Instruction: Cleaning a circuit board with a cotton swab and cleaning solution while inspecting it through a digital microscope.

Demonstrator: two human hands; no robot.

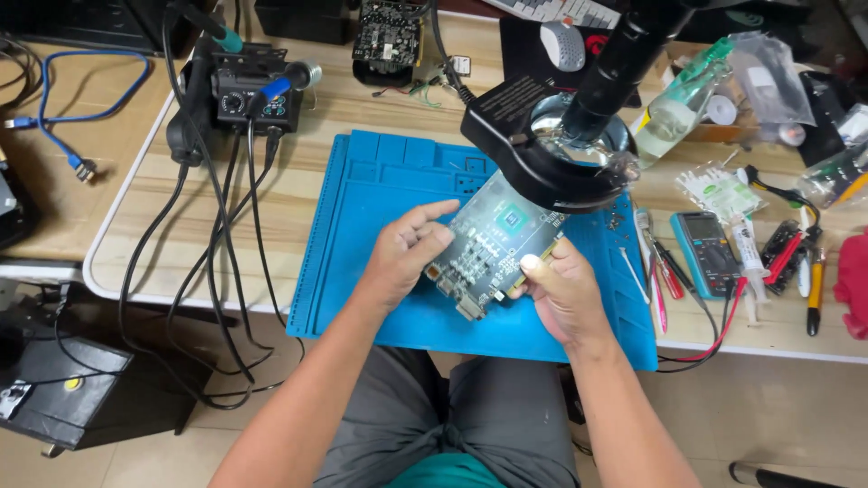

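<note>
The wooden table carries a blue work mat. A black ring magnifier lamp hangs above the mat's far right part. Just under it I hold a dark green circuit board, tilted above the mat. My left hand cups its left edge, fingers loosely spread across the top. My right hand pinches the right edge, thumb on top. A multimeter lies right of the mat.

A matt blue rubbery mat lies on a pale wood-grain table.
</note>
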